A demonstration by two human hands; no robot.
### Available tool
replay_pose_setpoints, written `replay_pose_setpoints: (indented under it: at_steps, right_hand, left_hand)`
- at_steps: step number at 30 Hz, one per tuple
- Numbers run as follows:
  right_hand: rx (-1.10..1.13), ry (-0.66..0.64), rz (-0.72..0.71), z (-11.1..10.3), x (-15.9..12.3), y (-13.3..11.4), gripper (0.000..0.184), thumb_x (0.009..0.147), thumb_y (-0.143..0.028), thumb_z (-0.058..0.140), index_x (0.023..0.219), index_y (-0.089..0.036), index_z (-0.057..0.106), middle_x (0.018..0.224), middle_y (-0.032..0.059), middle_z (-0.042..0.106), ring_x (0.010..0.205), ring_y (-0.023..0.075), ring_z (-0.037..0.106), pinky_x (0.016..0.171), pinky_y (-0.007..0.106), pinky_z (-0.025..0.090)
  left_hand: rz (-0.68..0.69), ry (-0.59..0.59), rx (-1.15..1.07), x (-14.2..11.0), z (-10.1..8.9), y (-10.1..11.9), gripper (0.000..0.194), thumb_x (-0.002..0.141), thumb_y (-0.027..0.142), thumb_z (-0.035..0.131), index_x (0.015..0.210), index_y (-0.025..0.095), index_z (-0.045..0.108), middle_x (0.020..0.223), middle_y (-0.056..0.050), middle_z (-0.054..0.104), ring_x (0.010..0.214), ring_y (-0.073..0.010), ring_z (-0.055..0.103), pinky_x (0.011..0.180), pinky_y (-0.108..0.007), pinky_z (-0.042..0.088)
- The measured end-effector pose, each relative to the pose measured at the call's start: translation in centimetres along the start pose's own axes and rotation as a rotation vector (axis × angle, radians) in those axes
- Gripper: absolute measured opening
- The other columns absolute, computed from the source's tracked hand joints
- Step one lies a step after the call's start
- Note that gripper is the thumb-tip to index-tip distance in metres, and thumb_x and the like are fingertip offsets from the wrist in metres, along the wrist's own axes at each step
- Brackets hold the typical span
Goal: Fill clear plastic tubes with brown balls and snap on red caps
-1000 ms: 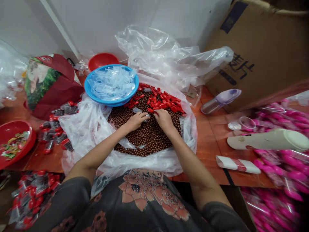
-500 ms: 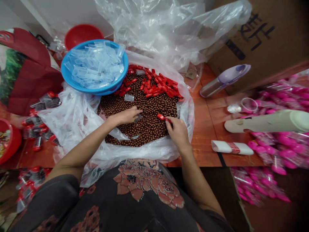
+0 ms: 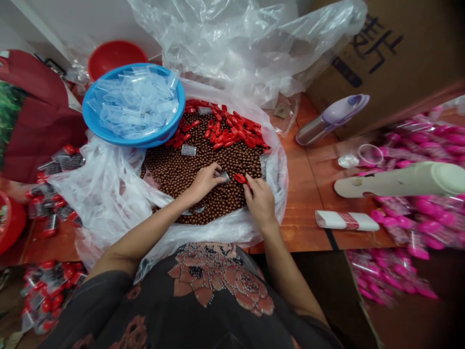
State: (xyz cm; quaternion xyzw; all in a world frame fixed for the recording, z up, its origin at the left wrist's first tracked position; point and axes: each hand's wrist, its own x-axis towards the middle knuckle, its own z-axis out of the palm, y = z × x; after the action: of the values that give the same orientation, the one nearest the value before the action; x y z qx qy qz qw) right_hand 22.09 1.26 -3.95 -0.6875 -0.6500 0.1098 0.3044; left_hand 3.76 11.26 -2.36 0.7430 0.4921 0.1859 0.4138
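My left hand [image 3: 208,182] is closed around a small clear plastic container [image 3: 225,177], just above a heap of brown chocolate-like balls [image 3: 170,167]. What is inside the container is too small to make out. A red cap [image 3: 240,179] sits between the thumb and fingers of my right hand [image 3: 260,198], a short gap to the right of the container. The balls lie in a spread white plastic bag [image 3: 279,179]. Many loose red caps [image 3: 238,127] lie along the far side of the heap, and another clear container [image 3: 189,150] rests on the balls.
A blue basin [image 3: 90,121] full of clear containers stands back left, before a red bowl [image 3: 116,55]. Filled red-capped containers [image 3: 53,206] lie left. A purple-lidded bottle [image 3: 330,118], a pale green flask [image 3: 385,182], pink-capped packs [image 3: 432,208] and a cardboard box [image 3: 392,82] are right.
My left hand has moved right with the clear container, bringing it near the red cap. My right hand has turned the cap slightly. The whole view has shifted a little.
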Motion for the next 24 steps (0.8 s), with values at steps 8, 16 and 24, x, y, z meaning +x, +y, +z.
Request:
replay_pose_setpoints:
  at_steps: [8,16,24]
  right_hand:
    - [0.375,0.090,0.226,-0.4,-0.8,-0.6,0.040,0.093,-0.026,0.045,0.131,-0.024,0.054,0.132,0.0085,0.062,0.120,0.0219,0.057,0.106,0.047,0.043]
    - [0.639,0.154,0.382,-1.5,-0.8,-0.7,0.042,0.092,-0.044,0.050,0.128,-0.023,0.058,0.130,0.0091,0.063,0.118,0.0222,0.059,0.106,0.048,0.044]
    - [0.776,0.132,0.416,-1.6,0.0,-0.9,0.043,0.086,-0.044,0.061,0.123,-0.022,0.065,0.121,0.0086,0.069,0.104,0.0225,0.066,0.088,0.043,0.056]
  left_hand:
    - [-0.061,0.160,-0.132,3.0,2.3,0.3,0.023,0.072,0.025,0.076,0.091,0.016,0.066,0.078,-0.001,0.068,0.074,-0.0161,0.063,0.075,-0.028,0.047]
    - [-0.074,0.075,-0.529,4.2,3.6,0.1,0.031,0.063,0.011,0.077,0.093,0.013,0.070,0.084,-0.002,0.070,0.077,-0.0142,0.062,0.083,-0.030,0.048]
    - [-0.135,-0.036,-0.872,2.7,2.2,0.6,0.035,0.058,0.008,0.078,0.091,0.011,0.068,0.089,-0.004,0.071,0.081,-0.0135,0.064,0.090,-0.034,0.048]
